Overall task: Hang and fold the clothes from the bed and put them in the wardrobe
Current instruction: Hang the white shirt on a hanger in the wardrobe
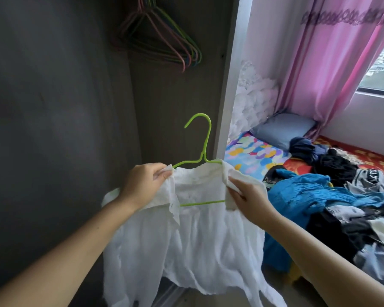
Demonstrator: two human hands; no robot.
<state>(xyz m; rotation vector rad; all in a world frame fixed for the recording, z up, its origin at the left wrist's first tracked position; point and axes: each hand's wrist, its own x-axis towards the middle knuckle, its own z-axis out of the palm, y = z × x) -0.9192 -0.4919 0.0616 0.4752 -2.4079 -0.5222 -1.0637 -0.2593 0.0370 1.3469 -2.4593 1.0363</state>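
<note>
A white shirt [200, 235] hangs on a lime green hanger [205, 140] held up in front of the open wardrobe [53, 107]. My left hand [142, 185] pinches the shirt's left shoulder at the hanger's arm. My right hand [248, 196] grips the right shoulder fabric near the other end. The hanger's hook points up and left, free of any rail. A heap of clothes [333, 196] in blue, black and white lies on the bed [253, 151] at the right.
Several empty pink, green and blue hangers [164, 41] hang at the wardrobe's top. The wardrobe's white side panel [231, 85] stands between it and the bed. A blue pillow [282, 129], pink curtain [319, 63] and window [381, 63] lie beyond.
</note>
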